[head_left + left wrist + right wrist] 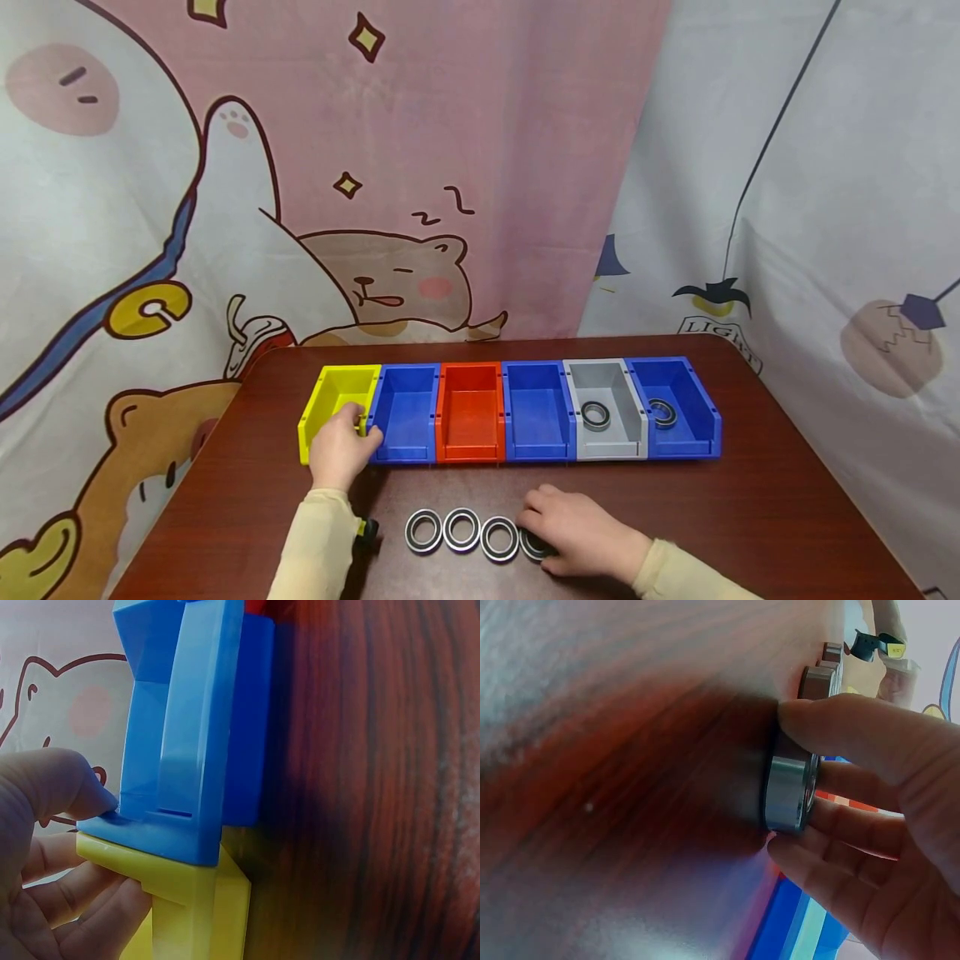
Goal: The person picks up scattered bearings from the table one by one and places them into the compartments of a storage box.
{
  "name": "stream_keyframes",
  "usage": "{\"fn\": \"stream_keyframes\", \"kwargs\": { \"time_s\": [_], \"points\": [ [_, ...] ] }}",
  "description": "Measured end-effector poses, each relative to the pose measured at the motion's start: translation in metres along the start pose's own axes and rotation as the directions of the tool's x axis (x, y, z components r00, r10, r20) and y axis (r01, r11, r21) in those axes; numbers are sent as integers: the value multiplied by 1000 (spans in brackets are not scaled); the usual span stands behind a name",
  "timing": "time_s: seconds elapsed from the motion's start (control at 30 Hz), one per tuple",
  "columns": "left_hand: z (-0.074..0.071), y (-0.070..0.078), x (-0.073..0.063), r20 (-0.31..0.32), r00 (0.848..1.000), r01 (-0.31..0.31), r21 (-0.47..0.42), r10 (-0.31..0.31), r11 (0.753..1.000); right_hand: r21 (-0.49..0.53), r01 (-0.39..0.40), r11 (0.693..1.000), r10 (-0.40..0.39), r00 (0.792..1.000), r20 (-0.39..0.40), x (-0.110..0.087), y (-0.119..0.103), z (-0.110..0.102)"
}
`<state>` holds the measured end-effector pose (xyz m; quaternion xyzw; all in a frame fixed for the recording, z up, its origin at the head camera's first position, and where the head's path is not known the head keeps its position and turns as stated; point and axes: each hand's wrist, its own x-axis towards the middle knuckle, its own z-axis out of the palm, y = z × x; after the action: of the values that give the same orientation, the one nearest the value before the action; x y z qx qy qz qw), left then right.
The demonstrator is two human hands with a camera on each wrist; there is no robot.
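Note:
My left hand (pixel 341 447) is at the front corner where the yellow bin (pixel 325 398) meets the blue bin (pixel 406 412). In the left wrist view its thumb lies on the blue bin's side and the curled fingers on the yellow one's, pinching the adjoining walls. On the table, my right hand (pixel 577 532) grips the rightmost ball bearing (pixel 534 546) of a row, thumb on one side and fingers on the other. That bearing (pixel 786 793) lies flat, partly covered by the hand. Left of it lie three more bearings (pixel 498 539), flat and close together.
Further right in the bin row stand a red bin (pixel 471 412), another blue bin (pixel 537 412), a grey bin (pixel 611 389) and a last blue bin (pixel 678 383). One bearing (pixel 596 416) leans in the grey bin, another bearing (pixel 662 413) in the last blue one. A printed curtain (pixel 525 167) hangs behind the table.

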<state>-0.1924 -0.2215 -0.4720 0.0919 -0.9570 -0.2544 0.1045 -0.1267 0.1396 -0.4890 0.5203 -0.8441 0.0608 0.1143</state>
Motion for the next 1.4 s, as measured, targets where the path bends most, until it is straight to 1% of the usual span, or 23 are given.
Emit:
{"fn": "stream_keyframes", "kwargs": {
  "time_s": [0.17,0.3,0.43,0.6,0.8,0.87,1.0,1.1,1.27,1.4],
  "points": [
    [0,0,0,-4,1000,-3,6,3,1000,27,2,1000,-2,1000,-6,-2,2,0],
    [1,0,0,-6,1000,-5,5,5,1000,85,-11,996,12,1000,-8,-3,4,-2],
    [1,0,-1,-16,1000,-10,7,10,1000,148,-32,988,36,999,-29,-2,8,-7],
    [1,0,-2,-29,999,-15,13,15,1000,236,-72,969,86,995,-50,0,17,-15],
    [0,0,-2,-35,999,-23,17,23,1000,309,-141,941,161,986,-40,5,29,-28],
    [0,0,-2,-37,999,-24,17,25,1000,316,-155,936,179,983,-49,6,33,-32],
    [1,0,-2,-28,999,-21,15,21,1000,298,-167,940,200,976,-87,10,41,-39],
    [1,0,-2,-25,1000,-18,12,18,1000,292,-188,938,224,970,-92,14,47,-44],
    [0,0,-3,-30,999,-20,13,20,1000,303,-258,918,287,956,-55,22,57,-52],
    [0,0,-2,-24,1000,-19,19,19,1000,288,-306,907,328,944,-31,28,66,-53]
  ]
}}
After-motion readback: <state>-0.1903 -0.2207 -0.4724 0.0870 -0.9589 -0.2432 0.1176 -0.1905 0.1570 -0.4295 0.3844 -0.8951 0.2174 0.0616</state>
